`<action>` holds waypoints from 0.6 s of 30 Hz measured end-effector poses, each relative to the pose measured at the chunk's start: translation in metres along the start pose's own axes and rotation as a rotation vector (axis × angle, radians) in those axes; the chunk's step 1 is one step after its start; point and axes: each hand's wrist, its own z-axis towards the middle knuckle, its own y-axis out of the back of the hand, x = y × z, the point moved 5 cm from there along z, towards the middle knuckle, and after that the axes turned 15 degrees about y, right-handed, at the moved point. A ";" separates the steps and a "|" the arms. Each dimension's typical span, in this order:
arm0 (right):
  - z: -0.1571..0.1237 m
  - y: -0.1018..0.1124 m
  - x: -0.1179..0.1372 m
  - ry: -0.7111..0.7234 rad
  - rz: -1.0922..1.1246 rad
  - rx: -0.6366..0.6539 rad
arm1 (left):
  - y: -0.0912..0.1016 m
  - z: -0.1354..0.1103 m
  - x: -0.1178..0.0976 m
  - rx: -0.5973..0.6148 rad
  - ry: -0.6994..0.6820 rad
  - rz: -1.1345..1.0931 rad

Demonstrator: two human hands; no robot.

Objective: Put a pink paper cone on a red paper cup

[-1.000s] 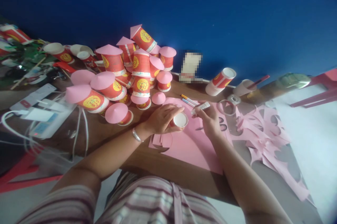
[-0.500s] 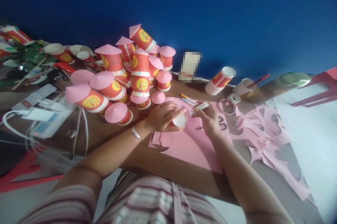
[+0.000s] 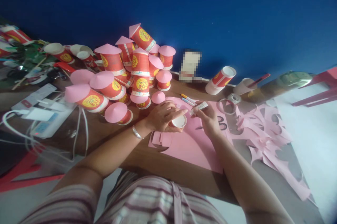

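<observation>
My left hand (image 3: 165, 116) is wrapped round a paper cup (image 3: 179, 122), whose white round end faces my right hand. In my right hand (image 3: 208, 116) is a small white tube (image 3: 201, 106), pinched between thumb and fingers, its narrow end pointing toward the cup. A small gap separates tube and cup. Both hands are above a pink paper sheet (image 3: 195, 153) on the brown table. Small pink paper pieces (image 3: 161, 139) lie below my left wrist. Black scissors handles (image 3: 222, 123) show beside my right wrist, the rest of them partly covered.
Several red cups with pink cone tops (image 3: 140, 85) are piled at the back left. A power strip (image 3: 54, 120) with white cables lies left. Pink scraps (image 3: 265, 129), a tape roll (image 3: 233, 98) and stacked cups (image 3: 220, 80) are right. Pens (image 3: 187, 100) lie behind my hands.
The cup and my left hand have shifted very slightly to the left. My right hand and the tube stay nearly where they were.
</observation>
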 end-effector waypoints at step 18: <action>-0.001 0.002 -0.001 -0.005 -0.024 0.006 | 0.003 -0.003 0.003 -0.015 0.020 -0.073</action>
